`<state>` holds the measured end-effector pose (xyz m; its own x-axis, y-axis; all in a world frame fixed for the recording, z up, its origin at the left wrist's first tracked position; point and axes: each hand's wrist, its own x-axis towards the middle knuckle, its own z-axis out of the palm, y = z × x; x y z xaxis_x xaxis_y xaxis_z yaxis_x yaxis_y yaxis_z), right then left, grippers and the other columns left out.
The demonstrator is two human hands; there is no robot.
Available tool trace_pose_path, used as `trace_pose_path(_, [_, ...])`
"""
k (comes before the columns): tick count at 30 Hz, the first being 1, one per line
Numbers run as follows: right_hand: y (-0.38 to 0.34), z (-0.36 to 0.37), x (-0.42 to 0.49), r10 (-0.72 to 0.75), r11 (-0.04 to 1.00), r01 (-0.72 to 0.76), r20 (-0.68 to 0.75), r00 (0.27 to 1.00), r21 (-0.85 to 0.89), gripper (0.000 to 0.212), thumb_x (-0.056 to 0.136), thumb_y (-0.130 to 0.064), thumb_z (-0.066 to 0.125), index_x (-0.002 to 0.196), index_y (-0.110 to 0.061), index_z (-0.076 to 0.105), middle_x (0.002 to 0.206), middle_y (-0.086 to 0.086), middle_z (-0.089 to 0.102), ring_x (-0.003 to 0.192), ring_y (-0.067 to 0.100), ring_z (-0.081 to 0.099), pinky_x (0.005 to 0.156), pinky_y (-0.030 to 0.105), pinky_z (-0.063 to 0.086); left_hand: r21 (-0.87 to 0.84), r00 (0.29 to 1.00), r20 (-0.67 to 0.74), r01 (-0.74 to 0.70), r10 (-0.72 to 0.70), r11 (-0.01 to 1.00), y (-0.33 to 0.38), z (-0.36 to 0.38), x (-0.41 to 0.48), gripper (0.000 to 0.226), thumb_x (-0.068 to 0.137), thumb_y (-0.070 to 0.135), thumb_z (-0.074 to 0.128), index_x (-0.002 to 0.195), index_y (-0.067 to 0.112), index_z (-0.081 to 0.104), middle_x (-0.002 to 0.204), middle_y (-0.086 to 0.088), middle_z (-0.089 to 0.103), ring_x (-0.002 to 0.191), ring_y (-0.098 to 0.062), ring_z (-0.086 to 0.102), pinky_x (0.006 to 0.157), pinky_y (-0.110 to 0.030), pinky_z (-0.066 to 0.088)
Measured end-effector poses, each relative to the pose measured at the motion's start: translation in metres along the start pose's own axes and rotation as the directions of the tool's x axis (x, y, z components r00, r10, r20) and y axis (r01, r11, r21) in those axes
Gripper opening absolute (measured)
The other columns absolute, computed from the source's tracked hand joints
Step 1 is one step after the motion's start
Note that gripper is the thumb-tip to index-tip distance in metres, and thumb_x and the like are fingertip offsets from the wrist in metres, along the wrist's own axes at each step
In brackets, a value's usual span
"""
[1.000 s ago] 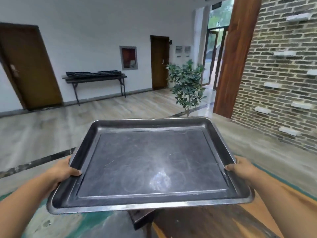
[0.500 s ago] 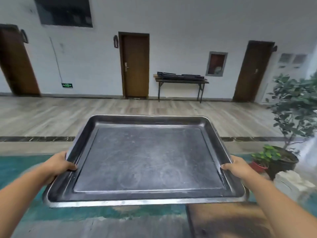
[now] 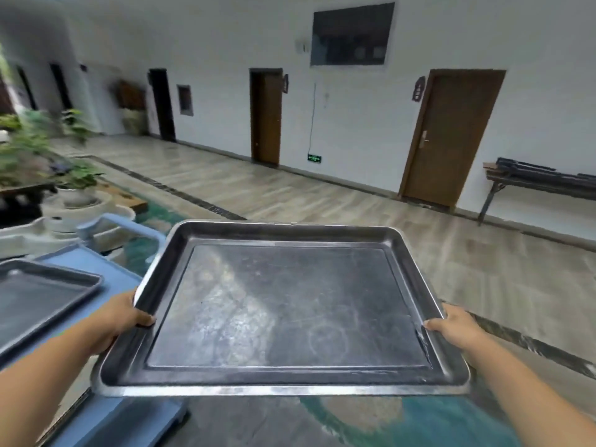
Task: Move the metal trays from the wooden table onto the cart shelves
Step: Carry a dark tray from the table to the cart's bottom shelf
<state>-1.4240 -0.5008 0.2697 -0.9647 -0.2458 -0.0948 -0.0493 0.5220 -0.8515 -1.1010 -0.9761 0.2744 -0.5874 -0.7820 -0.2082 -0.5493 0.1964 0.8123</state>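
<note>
I hold a large, scratched metal tray (image 3: pixel 283 304) level in front of me, in the air. My left hand (image 3: pixel 124 317) grips its left rim with the thumb over the edge, and my right hand (image 3: pixel 458 325) grips its right rim the same way. A blue cart (image 3: pixel 93 266) stands at the lower left, partly under the tray's left corner. Another metal tray (image 3: pixel 35 298) lies on the cart's top shelf. The cart's lower shelves are hidden.
Potted plants (image 3: pixel 75 182) and white pots stand at the left behind the cart. A dark side table (image 3: pixel 545 182) with dark items on it stands by the far right wall. Brown doors line the white wall. Wooden floor stretches ahead.
My view has swung left across the room. The blue cart with a tray on it has come into sight at the left. Both hands keep the same grip on the tray.
</note>
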Motion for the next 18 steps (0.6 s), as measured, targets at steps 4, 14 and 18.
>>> trace_pose_path(4, [-0.035, 0.047, 0.045, -0.101, 0.995, 0.103, 0.193, 0.976, -0.003, 0.021, 0.080, 0.016, 0.062, 0.091, -0.002, 0.064, 0.075, 0.011, 0.065, 0.058, 0.020, 0.056, 0.043, 0.017, 0.044, -0.038, 0.980, -0.171, 0.094, -0.099, 0.995, -0.034, -0.030, -0.044, 0.034, 0.074, -0.019, 0.066, 0.093, 0.009, 0.062, 0.079, -0.018, 0.069, 0.066, -0.031, 0.065, 0.059, -0.032, 0.051])
trace_pose_path(14, [-0.098, 0.185, 0.071, -0.309, 0.939, 0.338, 0.573, 0.759, 0.059, 0.026, 0.079, 0.013, 0.066, 0.099, -0.003, 0.063, 0.067, 0.000, 0.064, 0.060, 0.017, 0.058, 0.047, 0.015, 0.046, -0.137, 0.755, -0.553, 0.336, -0.353, 0.932, -0.109, -0.069, -0.221, 0.029, 0.074, -0.011, 0.072, 0.094, 0.008, 0.061, 0.075, -0.007, 0.069, 0.064, -0.023, 0.065, 0.052, -0.028, 0.046])
trace_pose_path(18, [-0.120, 0.243, 0.046, -0.321, 0.920, 0.384, 0.705, 0.632, 0.075, 0.031, 0.080, 0.008, 0.068, 0.110, 0.000, 0.064, 0.080, 0.007, 0.069, 0.069, 0.024, 0.064, 0.057, 0.026, 0.049, -0.169, 0.644, -0.633, 0.426, -0.429, 0.889, -0.129, -0.083, -0.293, 0.028, 0.072, -0.005, 0.076, 0.092, 0.010, 0.063, 0.087, -0.012, 0.070, 0.075, -0.025, 0.065, 0.064, -0.033, 0.046])
